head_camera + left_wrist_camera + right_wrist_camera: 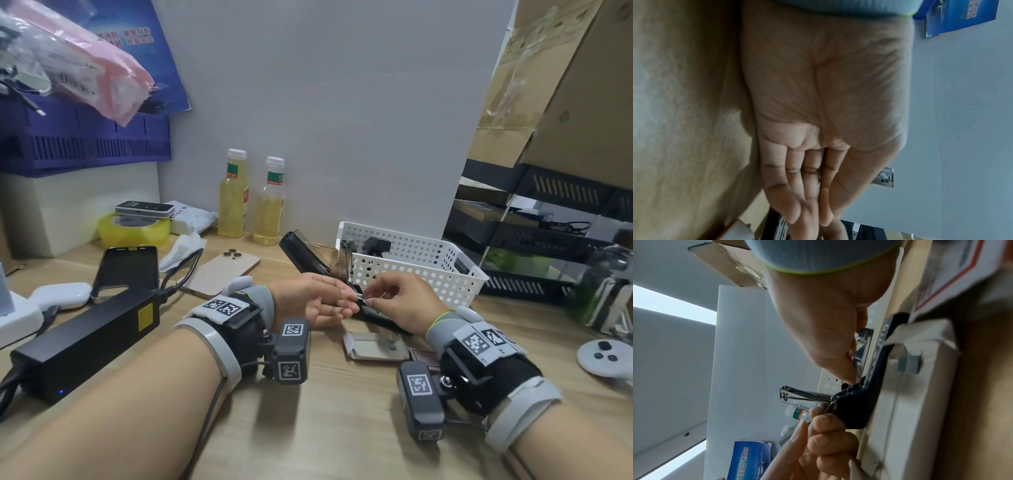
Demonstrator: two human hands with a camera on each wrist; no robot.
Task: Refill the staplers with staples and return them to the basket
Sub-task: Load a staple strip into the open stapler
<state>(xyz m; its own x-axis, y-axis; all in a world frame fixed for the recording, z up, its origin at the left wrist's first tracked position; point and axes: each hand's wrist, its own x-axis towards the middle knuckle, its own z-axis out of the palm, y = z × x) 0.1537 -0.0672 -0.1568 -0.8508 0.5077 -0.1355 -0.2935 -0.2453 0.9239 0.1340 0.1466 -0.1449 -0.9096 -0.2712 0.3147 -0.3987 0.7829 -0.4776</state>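
Observation:
A black stapler [376, 317] lies open on the desk in front of the white basket [428, 240]. Its cover [301, 253] is swung back and its metal arm [803, 395] stands up. My left hand [351, 298] grips the stapler [855, 410] at its hinge end, fingertips curled. My right hand [371, 301] pinches a small silvery strip of staples [363, 298] over the magazine channel [863, 350]. An open staple box [366, 346] with a block of staples [909, 364] lies just nearer me. A second stapler [376, 245] stands inside the basket.
Two yellow bottles [233, 198] stand at the back wall. A phone [222, 274], a phone case [126, 270], a tape roll [133, 228] and a black power brick [85, 339] fill the left. Black trays [548, 240] and a white controller [603, 356] are right.

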